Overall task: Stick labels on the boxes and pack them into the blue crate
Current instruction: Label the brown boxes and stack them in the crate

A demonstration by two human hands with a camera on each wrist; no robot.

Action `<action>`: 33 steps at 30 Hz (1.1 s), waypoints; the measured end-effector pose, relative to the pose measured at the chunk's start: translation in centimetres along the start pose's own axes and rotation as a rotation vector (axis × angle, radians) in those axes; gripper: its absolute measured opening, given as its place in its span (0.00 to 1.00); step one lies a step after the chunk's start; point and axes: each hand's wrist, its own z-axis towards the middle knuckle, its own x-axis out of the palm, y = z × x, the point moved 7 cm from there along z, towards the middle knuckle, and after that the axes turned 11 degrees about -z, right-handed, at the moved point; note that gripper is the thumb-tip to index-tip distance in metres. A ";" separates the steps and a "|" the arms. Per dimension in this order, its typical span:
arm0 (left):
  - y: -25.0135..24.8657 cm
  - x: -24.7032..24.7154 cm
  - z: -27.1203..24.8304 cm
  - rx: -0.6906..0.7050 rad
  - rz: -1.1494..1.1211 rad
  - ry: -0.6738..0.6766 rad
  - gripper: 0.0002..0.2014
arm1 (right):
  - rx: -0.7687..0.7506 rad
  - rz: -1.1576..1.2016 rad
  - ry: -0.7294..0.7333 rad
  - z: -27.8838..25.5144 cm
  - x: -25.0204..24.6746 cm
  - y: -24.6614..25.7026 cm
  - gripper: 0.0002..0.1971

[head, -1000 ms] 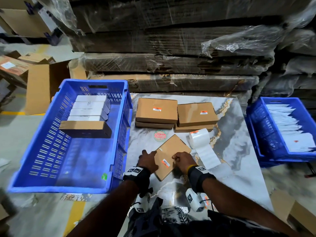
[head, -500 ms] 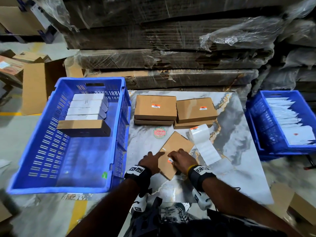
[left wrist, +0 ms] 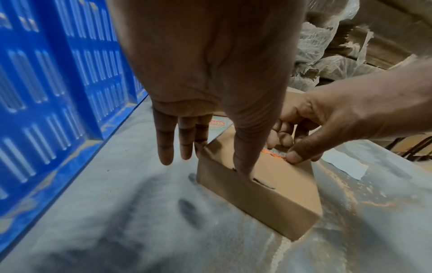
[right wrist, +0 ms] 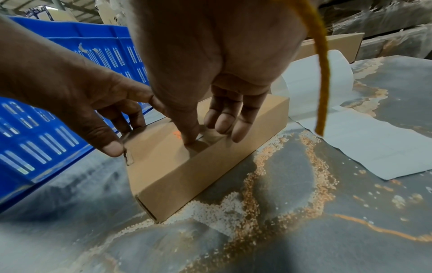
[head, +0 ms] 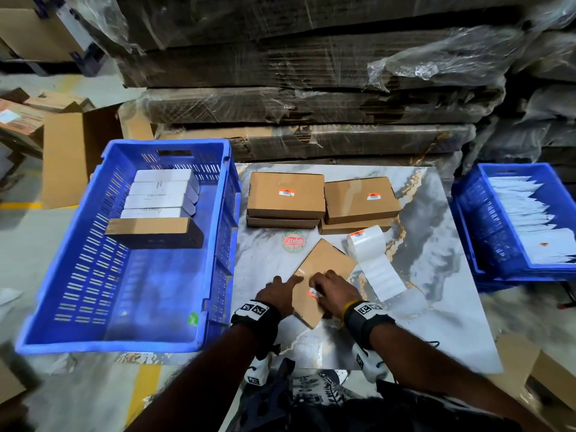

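Observation:
A brown cardboard box lies at an angle on the marble table, just right of the blue crate. A small orange-and-white label sits on its top. My right hand covers the label, and in the right wrist view the thumb of that hand presses down on the label. My left hand steadies the box's left edge. Its thumb rests on the box and its fingers hang straight beside it. The crate holds a row of white boxes and one brown box.
Two short stacks of labelled brown boxes stand at the table's back. A white label roll trails its backing strip right of my hands. A second blue crate with white packets stands on the right. Wrapped cardboard stacks rise behind.
My right hand has slid from the box's right edge onto the label. The left thumb has moved from the box's side onto its top. The box has stayed in place.

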 end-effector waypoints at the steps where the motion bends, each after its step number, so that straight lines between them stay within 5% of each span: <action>1: 0.0 0.0 0.0 0.001 -0.003 -0.001 0.40 | 0.005 -0.006 -0.005 0.0 0.0 0.0 0.20; 14: -0.1 0.0 0.2 -0.003 -0.010 0.001 0.41 | 0.019 0.025 -0.017 0.0 0.1 -0.1 0.15; 19: -0.1 0.0 0.2 -0.001 -0.021 0.012 0.41 | 0.010 0.033 -0.015 0.0 0.3 -0.2 0.23; 30: 0.2 0.0 0.3 0.006 -0.021 0.029 0.41 | 0.004 0.058 -0.032 -0.4 0.1 0.0 0.12; 33: 0.1 0.0 0.3 0.014 -0.044 0.034 0.40 | 0.028 0.073 -0.018 -0.5 0.0 -0.2 0.16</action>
